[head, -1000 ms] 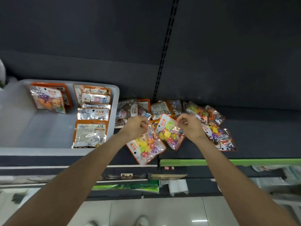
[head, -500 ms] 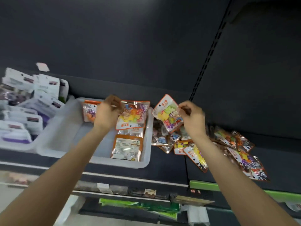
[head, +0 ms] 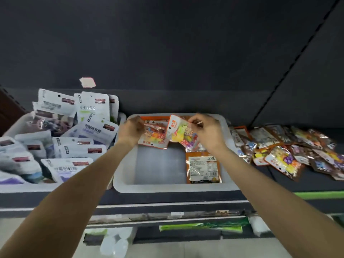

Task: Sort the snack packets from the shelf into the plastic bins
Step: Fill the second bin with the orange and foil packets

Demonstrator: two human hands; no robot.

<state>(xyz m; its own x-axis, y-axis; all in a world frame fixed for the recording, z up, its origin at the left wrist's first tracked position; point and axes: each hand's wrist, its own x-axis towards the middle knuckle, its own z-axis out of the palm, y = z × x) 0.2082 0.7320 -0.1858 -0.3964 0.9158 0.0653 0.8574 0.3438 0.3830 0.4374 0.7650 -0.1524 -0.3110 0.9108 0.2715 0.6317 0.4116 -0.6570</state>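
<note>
Up over the middle bin, the left hand [head: 131, 128] has its fingers curled round the top edge of an orange-edged candy packet [head: 154, 136], which lies tilted against the far part of the bin, its lower edge down toward the bin floor. Just beside it, the right hand [head: 206, 131] pinches a second candy packet [head: 179, 132] by its upper corner; this one hangs tilted in the air above the bin, its clear front showing yellow, pink and blue sweets, and its left edge overlaps the first packet. Both forearms reach up from the bottom corners of the view.

Beneath the hands sits the pale plastic bin [head: 122, 175], on the dark shelf [head: 307, 183]. Along its right side a row of orange packets lies flat, the nearest one [head: 203, 167] turned label side up with a white printed panel. Much of the bin floor on the left shows bare grey.

Left of it, touching or nearly so, stands another bin [head: 24, 188] heaped with white and purple pouches [head: 89, 130], several propped upright at the back and others lying at angles in front.

Right of the middle bin, loose on the shelf, a scattered pile of candy packets [head: 284, 159] spreads toward the right edge, overlapping one another. A green strip [head: 320, 194] runs along the shelf front under that pile. On the dark back panel above the left bin, a small pale sticker [head: 87, 82] is stuck.
</note>
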